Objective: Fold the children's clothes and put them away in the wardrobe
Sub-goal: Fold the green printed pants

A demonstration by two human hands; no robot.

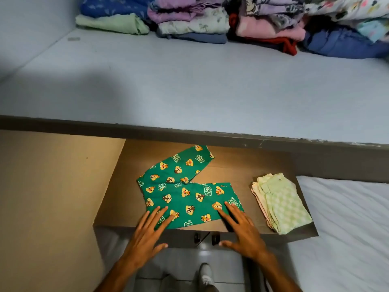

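Green printed trousers (185,192) lie flat on the brown counter (231,171), legs splayed apart, one leg angled toward the far edge. Left hand (147,234) rests on the near left part of the garment, fingers straight and spread; its grip holds nothing. Right hand (242,230) lies likewise on the near right leg, fingers extended (no pinch visible). Just right of the trousers, apart from them, sits a folded pale-green checked stack (280,203). Beyond, on the grey shelf (189,85), folded clothes piles (210,20) line the back. A white mattress (347,228) adjoins at right.
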